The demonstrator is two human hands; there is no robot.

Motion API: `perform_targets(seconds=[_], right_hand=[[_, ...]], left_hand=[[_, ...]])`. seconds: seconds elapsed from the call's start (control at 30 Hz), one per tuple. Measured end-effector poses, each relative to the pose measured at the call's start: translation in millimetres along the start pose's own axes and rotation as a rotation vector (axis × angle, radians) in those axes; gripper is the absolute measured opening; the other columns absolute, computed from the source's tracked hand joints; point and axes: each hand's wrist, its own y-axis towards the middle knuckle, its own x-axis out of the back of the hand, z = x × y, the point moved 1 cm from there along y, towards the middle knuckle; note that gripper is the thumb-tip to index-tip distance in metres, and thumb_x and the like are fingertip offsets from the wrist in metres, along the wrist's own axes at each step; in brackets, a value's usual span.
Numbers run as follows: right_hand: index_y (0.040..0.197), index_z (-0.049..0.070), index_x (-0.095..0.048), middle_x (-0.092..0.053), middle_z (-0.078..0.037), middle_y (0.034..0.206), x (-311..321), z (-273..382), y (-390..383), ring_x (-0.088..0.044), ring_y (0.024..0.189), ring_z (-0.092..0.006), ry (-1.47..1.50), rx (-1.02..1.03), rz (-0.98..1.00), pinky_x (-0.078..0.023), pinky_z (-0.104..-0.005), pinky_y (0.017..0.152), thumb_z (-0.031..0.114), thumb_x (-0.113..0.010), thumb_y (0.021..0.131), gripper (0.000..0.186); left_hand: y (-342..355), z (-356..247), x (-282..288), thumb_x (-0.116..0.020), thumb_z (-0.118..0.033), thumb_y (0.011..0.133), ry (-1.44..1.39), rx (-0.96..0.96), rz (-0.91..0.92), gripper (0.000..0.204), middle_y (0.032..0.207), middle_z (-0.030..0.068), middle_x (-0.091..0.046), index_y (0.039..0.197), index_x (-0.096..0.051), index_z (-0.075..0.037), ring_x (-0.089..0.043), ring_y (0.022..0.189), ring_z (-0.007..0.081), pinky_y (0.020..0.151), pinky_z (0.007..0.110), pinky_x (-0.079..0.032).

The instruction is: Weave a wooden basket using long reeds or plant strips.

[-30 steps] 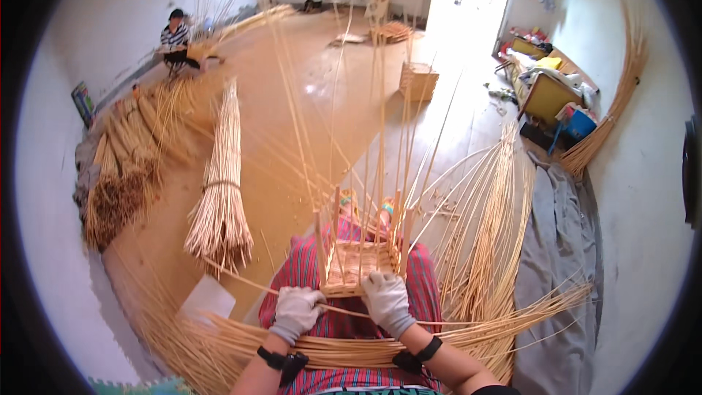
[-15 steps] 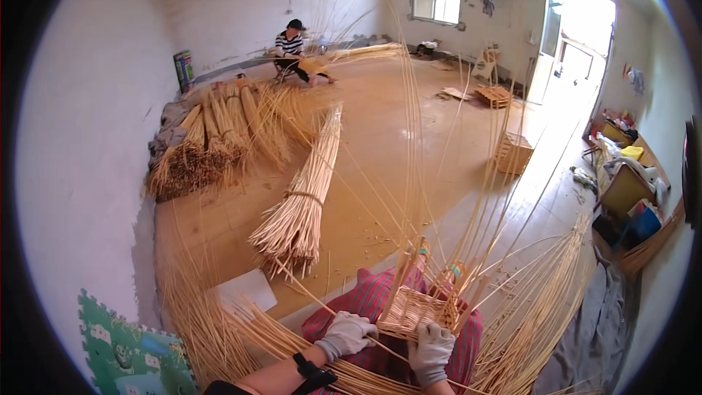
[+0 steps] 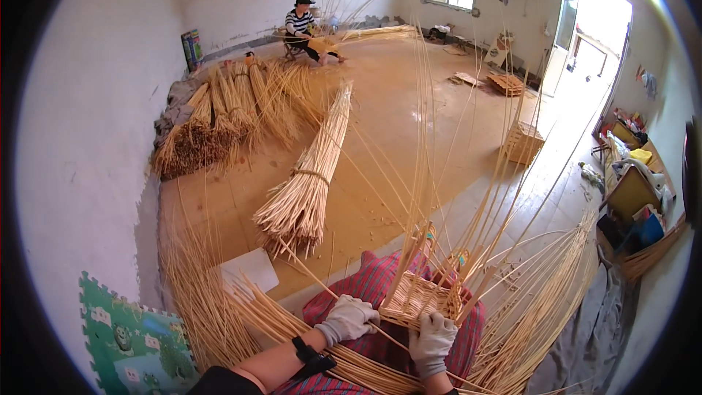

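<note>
A small, partly woven wicker basket (image 3: 420, 297) rests on the red plaid cloth (image 3: 358, 279) over my lap, with long upright rods rising from its sides. My right hand (image 3: 433, 342), in a pale work glove, is closed over the basket's near wall, fingers curled on the weave. Just left of the basket, my gloved left hand (image 3: 349, 320) closes round a long wicker rod (image 3: 314, 276). That rod slants from the far left through the left hand toward the right hand. The right thumb is mostly hidden.
Loose rods lie in sheaves beside my left (image 3: 191, 300) and right (image 3: 541, 300). A tied rod bundle (image 3: 311, 183) lies ahead, near more bundles (image 3: 212, 128) by the wall. A seated co-worker (image 3: 303, 29) is at the back. Another basket (image 3: 523, 143) stands toward the open door (image 3: 561, 44).
The whole room has shifted slightly up and right in view. Both hands keep nearly the same grip; the left hand sits slightly higher in the picture.
</note>
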Motion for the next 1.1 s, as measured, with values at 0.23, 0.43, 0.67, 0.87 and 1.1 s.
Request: perform_targets(seconds=[0.23,0.43,0.67,0.87,1.1], right_hand=[[0.116,0.010,-0.067,-0.061,-0.009,0.102,33.6,25.4,-28.8,-0.065,0.082,-0.0228,0.665,-0.300,0.003,-0.054,-0.0369,0.075,0.007,-0.080,0.081,0.037],[0.139,-0.005,-0.053,-0.067,-0.010,0.081,40.8,43.6,-64.0,-0.061,0.070,-0.0121,1.470,-0.511,0.139,-0.048,-0.0231,0.060,0.024,-0.050,0.109,0.042],[0.103,0.001,-0.059,-0.061,-0.007,0.082,169.4,-8.4,1.8,-0.056,0.065,-0.0157,1.056,-0.396,-0.604,-0.046,-0.0292,0.060,0.032,-0.049,0.111,0.033],[0.108,0.004,-0.059,-0.068,-0.007,0.101,146.0,-22.2,11.5,-0.066,0.090,-0.0148,1.078,-0.146,-0.108,-0.054,-0.0253,0.073,0.005,-0.067,0.101,0.011],[0.109,0.005,-0.055,-0.071,-0.013,0.102,131.0,-76.0,-40.2,-0.072,0.091,-0.0209,1.207,-0.690,-0.512,-0.063,-0.0322,0.079,0.001,-0.062,0.102,0.010]], left_hand=[[-17.0,-5.7,3.8,-0.076,-0.039,0.087,-0.117,-0.023,-0.149,0.018,0.092,0.0000,-0.073,0.097,-0.079,-0.024,-0.069,0.096,0.0234,0.091,0.043,-0.043],[-18.8,-50.1,27.8,-0.081,-0.032,0.085,-0.270,-0.210,-0.358,0.015,0.087,-0.0003,-0.072,0.094,-0.078,-0.020,-0.069,0.088,0.0216,0.084,0.037,-0.045],[-11.6,-9.5,39.6,-0.072,-0.005,0.088,-0.586,-0.262,-0.577,0.014,0.089,0.0100,-0.072,0.099,-0.075,-0.011,-0.068,0.085,0.0289,0.081,0.039,-0.052],[2.8,-45.8,12.1,-0.073,-0.009,0.095,-0.678,-0.269,-0.195,0.009,0.091,0.0109,-0.073,0.099,-0.071,-0.001,-0.071,0.087,0.0220,0.078,0.035,-0.056],[20.2,-40.8,-14.9,-0.074,-0.006,0.093,-0.560,-0.030,-0.413,0.058,0.128,0.0148,-0.070,0.146,-0.051,-0.006,-0.069,0.111,0.0256,0.099,0.036,-0.054]])
